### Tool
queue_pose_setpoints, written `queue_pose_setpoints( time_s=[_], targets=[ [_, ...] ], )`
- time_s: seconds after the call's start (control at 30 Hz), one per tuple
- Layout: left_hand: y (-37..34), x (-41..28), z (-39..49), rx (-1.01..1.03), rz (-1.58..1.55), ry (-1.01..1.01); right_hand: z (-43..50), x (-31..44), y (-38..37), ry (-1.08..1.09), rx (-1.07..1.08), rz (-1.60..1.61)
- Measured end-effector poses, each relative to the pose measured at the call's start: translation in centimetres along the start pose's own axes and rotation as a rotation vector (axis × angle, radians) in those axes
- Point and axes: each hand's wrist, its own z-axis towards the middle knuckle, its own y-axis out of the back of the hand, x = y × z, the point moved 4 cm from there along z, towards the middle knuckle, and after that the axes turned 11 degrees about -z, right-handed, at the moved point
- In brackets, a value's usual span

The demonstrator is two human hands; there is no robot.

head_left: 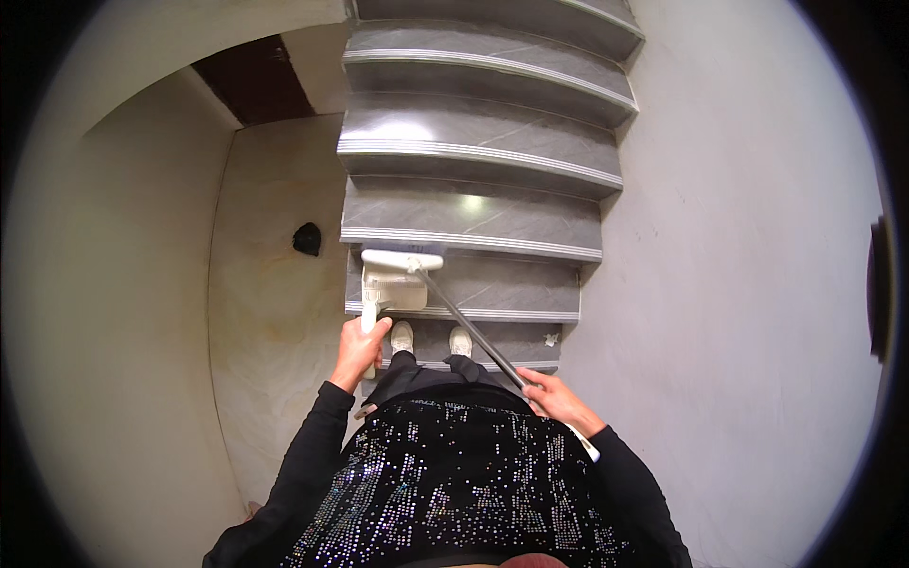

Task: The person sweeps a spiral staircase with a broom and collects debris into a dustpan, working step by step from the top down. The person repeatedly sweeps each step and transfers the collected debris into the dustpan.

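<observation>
My left hand point(360, 348) grips the upright white handle of a dustpan point(398, 295), whose pan sits over the left part of a grey stair tread point(504, 284). My right hand point(557, 399) is closed around the grey pole of a broom point(465, 319). The pole slants up and to the left to a white broom head point(403, 260), which lies across the dustpan's far edge, close to the riser behind. The broom head partly covers the pan, so I cannot tell what is in it.
More grey steps point(483, 163) with pale nosing strips climb ahead. A white wall point(738, 284) borders them on the right. Left of the stairs, a black bag-like object point(307, 239) lies on the lower floor point(277, 341). A crumpled white scrap point(550, 340) rests beside my white shoes point(460, 342).
</observation>
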Motion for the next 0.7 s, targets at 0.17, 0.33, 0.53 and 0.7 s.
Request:
queue_pose_setpoints(
  time_s=[0.17,0.33,0.53,0.7],
  targets=[
    [3.9,-0.1,-0.7,-0.070,-0.055,-0.004,-0.5,3.0,0.8,0.061,-0.011,-0.019],
    [6.8,0.5,-0.5,-0.095,-0.067,-0.006,8.6,9.0,2.0,0.167,-0.137,-0.175],
    [7.4,-0.1,-0.4,-0.072,-0.017,-0.039,12.8,9.6,0.5,0.079,-0.119,-0.338],
    [8.1,-0.9,-0.6,-0.076,-0.006,-0.029,5.3,9.3,2.8,-0.054,0.060,-0.248]
  ],
)
